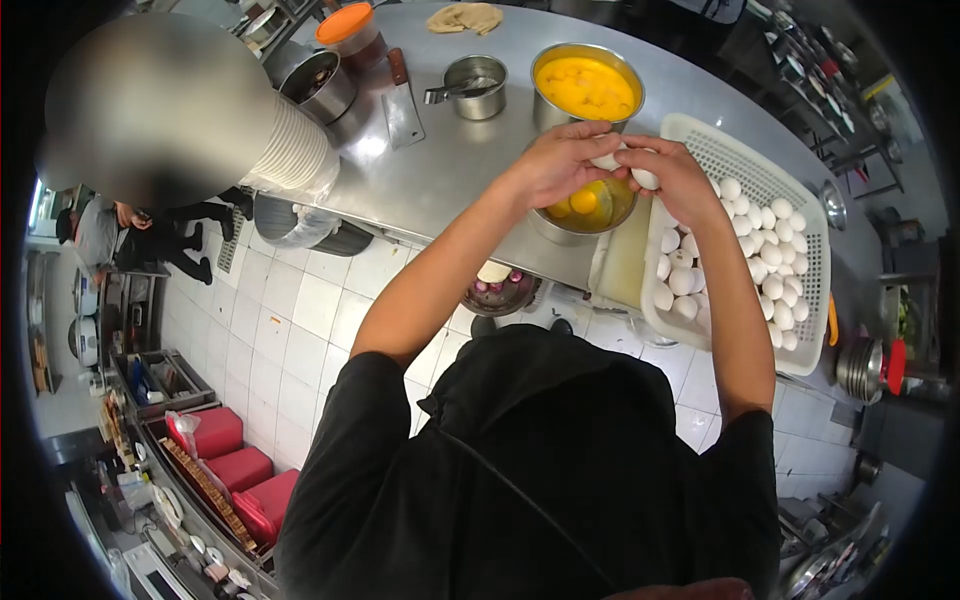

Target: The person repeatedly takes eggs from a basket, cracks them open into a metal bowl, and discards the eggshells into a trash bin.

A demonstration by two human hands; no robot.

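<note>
Over a metal bowl (565,238) with raw egg yolks (583,204) in it, my two hands meet. My left hand (563,165) has its fingers closed on a white egg (606,158), which may be cracked; its far side is hidden. My right hand (680,180) touches that egg with its fingertips and keeps a second white egg (645,179) in its grasp. Just behind stands a larger metal pot (540,108) filled with yellow egg (585,85). To the right, a white plastic basket (822,285) bears many whole white eggs (770,255).
On the steel counter (440,180) are a cleaver (402,115), a small metal pot (476,104) with a handled tool, an orange-lidded tub (350,30) and a cloth (465,18). Stacked white containers (295,150) stand at left. People's legs (190,235) show farther left.
</note>
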